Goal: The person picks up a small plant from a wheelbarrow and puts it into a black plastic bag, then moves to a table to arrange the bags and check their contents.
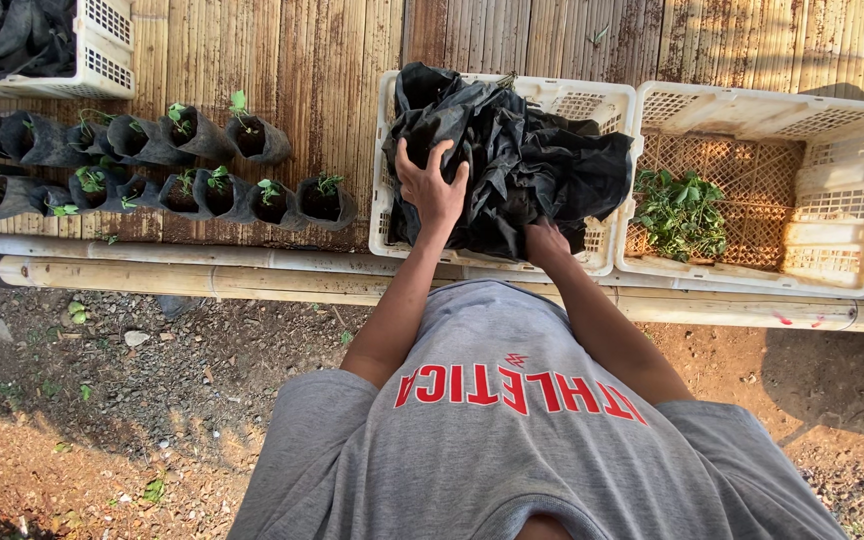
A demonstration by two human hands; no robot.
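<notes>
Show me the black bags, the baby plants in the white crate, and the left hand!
black bags (542, 160), head view, crumpled top.
baby plants (680, 212), head view, leaves.
left hand (430, 185), head view, back of hand.

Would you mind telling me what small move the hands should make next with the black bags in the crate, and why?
Probably lift one bag free. The left hand lies spread on top of the heap of black bags in the white crate, and the right hand is tucked into the heap's near edge. The filled seedling bags stand in rows to the left, so a single empty bag seems wanted.
</notes>
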